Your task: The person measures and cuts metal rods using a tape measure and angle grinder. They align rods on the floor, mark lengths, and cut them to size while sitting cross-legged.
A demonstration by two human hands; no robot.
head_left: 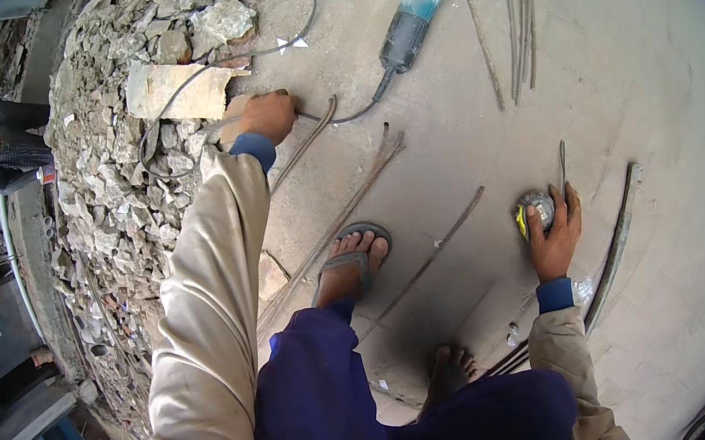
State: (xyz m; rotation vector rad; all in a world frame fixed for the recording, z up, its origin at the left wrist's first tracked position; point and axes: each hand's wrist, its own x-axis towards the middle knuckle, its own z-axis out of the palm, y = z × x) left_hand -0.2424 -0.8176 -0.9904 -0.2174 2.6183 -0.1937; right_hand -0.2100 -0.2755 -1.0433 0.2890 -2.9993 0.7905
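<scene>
Both curl: left hand [268, 118] round cable [347, 118], right hand [556, 244] wider around tape measure [539, 206].

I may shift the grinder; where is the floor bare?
Bare floor lies right of the upper rods, and a smaller patch between grinder and right hand. Crowded: the left, with rubble and cord, and around the sandalled foot, where more rods lie.

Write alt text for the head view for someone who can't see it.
A person's left hand grips the dark cord of an angle grinder lying on concrete, while the right hand grasps a round tape measure beside a thin rod. Metal rods lie around, with rubble at left.
</scene>
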